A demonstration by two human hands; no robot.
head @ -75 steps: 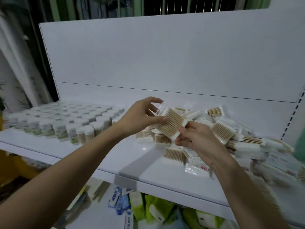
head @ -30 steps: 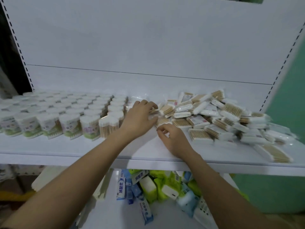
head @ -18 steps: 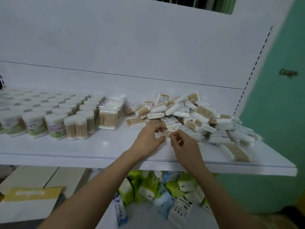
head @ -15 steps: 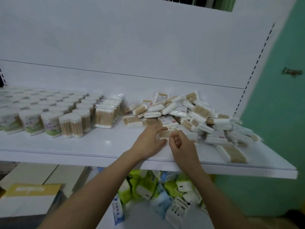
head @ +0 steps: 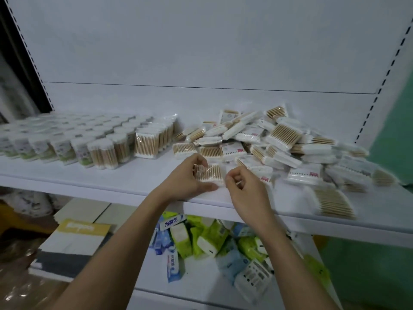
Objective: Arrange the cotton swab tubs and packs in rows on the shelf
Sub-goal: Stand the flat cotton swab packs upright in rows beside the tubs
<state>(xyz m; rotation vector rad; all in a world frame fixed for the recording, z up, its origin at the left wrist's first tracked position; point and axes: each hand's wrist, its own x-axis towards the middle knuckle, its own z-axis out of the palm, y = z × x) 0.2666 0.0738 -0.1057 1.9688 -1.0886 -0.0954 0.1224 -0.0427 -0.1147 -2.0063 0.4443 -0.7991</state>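
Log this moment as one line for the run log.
left hand holds swab pack | right hand curled beside | pile unsorted | shelf

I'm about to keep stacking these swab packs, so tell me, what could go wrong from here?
1. The pack your left hand holds sits near the shelf edge; a slip could drop it onto the lower shelf.
2. The loose pile is heaped unevenly; pulling from its base may send packs sliding.
3. One pack at the right front lies close to the edge, where your right hand or arm might knock it off.
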